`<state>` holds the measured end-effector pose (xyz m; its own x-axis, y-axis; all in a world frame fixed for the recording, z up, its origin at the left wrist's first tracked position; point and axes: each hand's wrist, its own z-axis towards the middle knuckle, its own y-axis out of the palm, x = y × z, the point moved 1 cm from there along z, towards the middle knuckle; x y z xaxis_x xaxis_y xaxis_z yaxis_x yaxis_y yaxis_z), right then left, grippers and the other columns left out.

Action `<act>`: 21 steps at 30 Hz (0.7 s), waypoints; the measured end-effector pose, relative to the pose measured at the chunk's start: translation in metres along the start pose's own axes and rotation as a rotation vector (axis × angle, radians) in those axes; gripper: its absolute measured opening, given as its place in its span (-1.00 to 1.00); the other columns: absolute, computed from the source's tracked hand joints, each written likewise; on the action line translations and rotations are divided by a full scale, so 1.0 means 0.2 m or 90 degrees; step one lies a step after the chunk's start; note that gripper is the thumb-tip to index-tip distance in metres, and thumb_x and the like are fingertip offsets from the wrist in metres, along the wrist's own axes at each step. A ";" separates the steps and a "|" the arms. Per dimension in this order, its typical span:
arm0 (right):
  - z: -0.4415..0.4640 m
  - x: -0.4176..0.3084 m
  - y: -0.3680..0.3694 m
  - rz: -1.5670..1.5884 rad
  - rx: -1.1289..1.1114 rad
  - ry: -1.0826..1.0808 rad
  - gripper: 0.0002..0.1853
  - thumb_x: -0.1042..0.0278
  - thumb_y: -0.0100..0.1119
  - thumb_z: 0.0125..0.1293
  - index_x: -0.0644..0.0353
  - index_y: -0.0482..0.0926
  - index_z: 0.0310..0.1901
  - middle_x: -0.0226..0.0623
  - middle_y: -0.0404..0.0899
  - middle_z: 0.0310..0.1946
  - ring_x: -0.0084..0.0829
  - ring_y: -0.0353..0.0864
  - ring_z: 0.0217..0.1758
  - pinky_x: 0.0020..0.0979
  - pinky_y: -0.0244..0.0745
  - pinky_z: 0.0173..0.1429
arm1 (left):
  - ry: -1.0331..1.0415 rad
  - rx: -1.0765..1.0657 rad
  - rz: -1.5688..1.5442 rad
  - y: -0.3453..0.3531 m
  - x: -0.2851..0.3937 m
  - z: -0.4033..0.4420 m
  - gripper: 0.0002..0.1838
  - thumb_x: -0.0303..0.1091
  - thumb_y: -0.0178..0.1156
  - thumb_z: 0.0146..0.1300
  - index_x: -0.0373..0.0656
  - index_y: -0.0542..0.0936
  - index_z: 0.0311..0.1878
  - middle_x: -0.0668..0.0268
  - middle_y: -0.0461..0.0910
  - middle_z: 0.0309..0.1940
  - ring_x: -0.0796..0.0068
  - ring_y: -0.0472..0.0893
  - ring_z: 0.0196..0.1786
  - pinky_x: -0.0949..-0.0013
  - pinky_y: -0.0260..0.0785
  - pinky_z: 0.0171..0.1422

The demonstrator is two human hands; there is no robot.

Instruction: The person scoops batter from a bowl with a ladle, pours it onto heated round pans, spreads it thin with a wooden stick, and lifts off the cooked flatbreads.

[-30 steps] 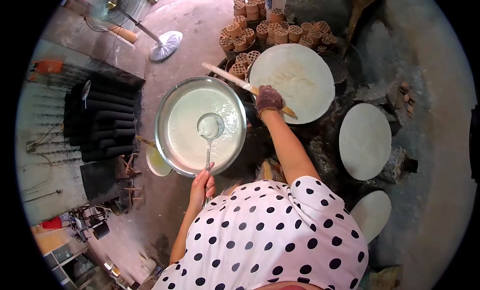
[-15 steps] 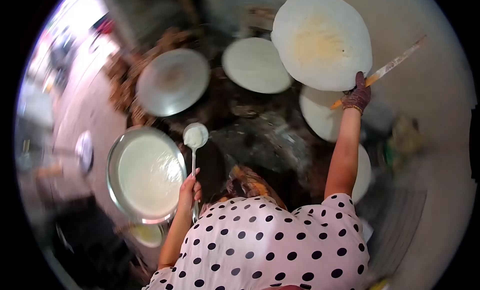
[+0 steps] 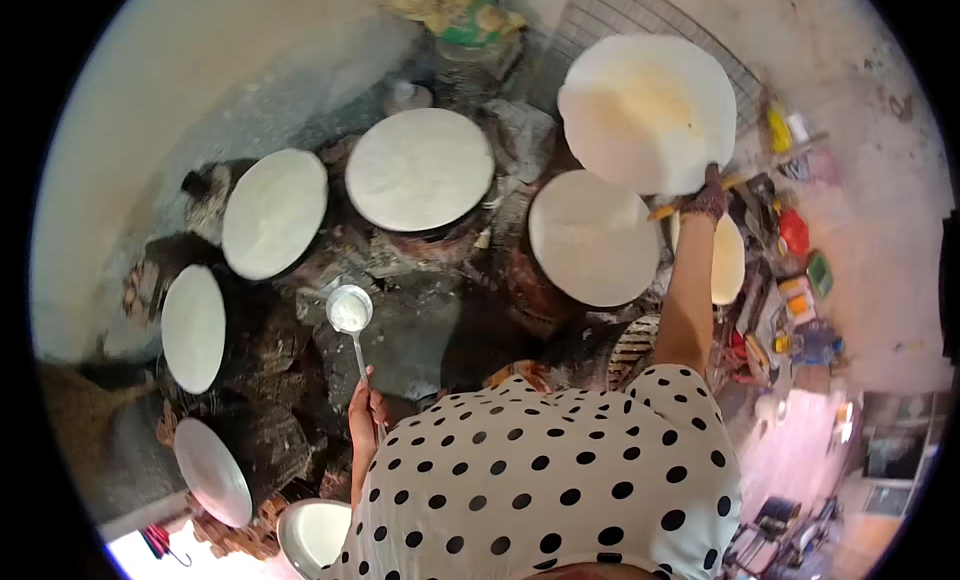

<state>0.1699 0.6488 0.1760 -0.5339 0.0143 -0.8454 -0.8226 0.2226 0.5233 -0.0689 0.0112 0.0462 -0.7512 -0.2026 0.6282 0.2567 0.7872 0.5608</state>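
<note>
My left hand (image 3: 368,405) is closed around the handle of a metal ladle (image 3: 350,310), whose bowl holds some white batter. My right hand (image 3: 708,200), in a dark knitted glove, grips the lower edge of a large, thin round flatbread (image 3: 645,115), pale with a yellowish middle. A long flat wooden stick (image 3: 790,159) crosses that same hand, its orange end poking out on the left. Just below the flatbread sits a round griddle (image 3: 592,240) with a pale surface, partly covered by it. Behind my right forearm shows a yellowish round (image 3: 729,263).
Several pale-topped round griddles stand in an arc: one at the back (image 3: 420,170), others at the left (image 3: 275,215). A bare metal pan (image 3: 212,472) is lower left, near a batter basin (image 3: 318,533). A wire rack (image 3: 640,15) leans behind the flatbread; clutter lies at right.
My view has swung to the right, so the batter basin now sits at the bottom left edge. Both hands keep their holds; the flatbread stays raised, now by the wire rack.
</note>
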 end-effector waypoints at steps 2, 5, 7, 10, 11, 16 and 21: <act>0.31 0.12 -0.47 0.008 0.133 0.027 -0.62 0.21 0.25 0.23 0.33 0.54 -0.04 -0.23 0.57 -0.30 -0.29 0.54 -0.44 -0.23 0.47 -0.39 | -0.032 0.002 0.044 0.21 -0.21 0.19 -0.62 -0.23 -0.23 0.51 -0.10 0.33 0.29 0.55 0.27 -0.63 0.73 0.19 -0.71 0.56 0.12 -0.67; 0.47 0.22 -0.98 -0.021 0.300 0.020 -0.55 0.08 -0.01 0.37 0.28 0.50 0.09 -0.18 0.53 -0.03 -0.26 0.52 -0.08 -0.19 0.43 -0.01 | -0.094 0.002 0.101 0.52 -0.33 0.26 -0.61 -0.22 -0.21 0.51 -0.11 0.32 0.30 0.54 0.27 -0.63 0.74 0.19 -0.70 0.55 0.11 -0.66; 0.59 0.29 -1.26 -0.044 0.418 0.015 -0.51 0.02 -0.13 0.44 0.26 0.49 0.15 -0.16 0.52 0.09 -0.25 0.50 0.07 -0.18 0.41 0.16 | -0.142 -0.004 0.114 0.65 -0.40 0.31 -0.62 -0.22 -0.21 0.52 -0.11 0.31 0.30 0.54 0.26 -0.63 0.74 0.19 -0.69 0.55 0.11 -0.66; 0.72 0.43 -1.59 -0.066 0.501 0.041 -0.52 0.03 -0.11 0.43 0.26 0.50 0.12 -0.17 0.52 0.04 -0.27 0.50 0.01 -0.19 0.41 0.10 | -0.202 0.020 0.041 0.89 -0.53 0.41 -0.62 -0.24 -0.22 0.52 -0.11 0.31 0.30 0.53 0.26 -0.63 0.73 0.19 -0.71 0.56 0.11 -0.67; 0.74 0.44 -1.68 -0.072 0.518 0.049 -0.53 0.04 -0.10 0.42 0.27 0.50 0.11 -0.17 0.52 0.03 -0.27 0.50 -0.01 -0.20 0.41 0.08 | -0.207 0.022 0.051 0.95 -0.57 0.41 -0.62 -0.24 -0.22 0.52 -0.11 0.31 0.30 0.53 0.26 -0.63 0.73 0.19 -0.71 0.56 0.11 -0.67; 0.83 0.38 -1.92 -0.086 0.542 0.066 -0.56 0.07 -0.06 0.40 0.27 0.51 0.07 -0.18 0.53 -0.06 -0.29 0.50 -0.11 -0.22 0.41 -0.02 | -0.238 -0.040 -0.022 1.03 -0.65 0.43 -0.63 -0.25 -0.22 0.52 -0.10 0.32 0.30 0.50 0.32 -0.62 0.70 0.26 -0.73 0.55 0.18 -0.70; 1.04 0.25 -2.06 -0.112 0.528 0.066 -0.59 0.09 -0.02 0.38 0.28 0.52 0.02 -0.20 0.54 -0.14 -0.31 0.50 -0.21 -0.25 0.42 -0.12 | -0.252 -0.020 -0.065 1.07 -0.64 0.42 -0.61 -0.23 -0.27 0.53 -0.08 0.27 0.33 0.48 0.40 -0.60 0.68 0.32 -0.72 0.51 0.30 -0.68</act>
<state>0.5222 0.7597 -0.1040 -0.4605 -0.1682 -0.8716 -0.5078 0.8553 0.1033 0.0318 0.2538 0.0402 -0.9484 -0.0334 0.3154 0.1826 0.7556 0.6290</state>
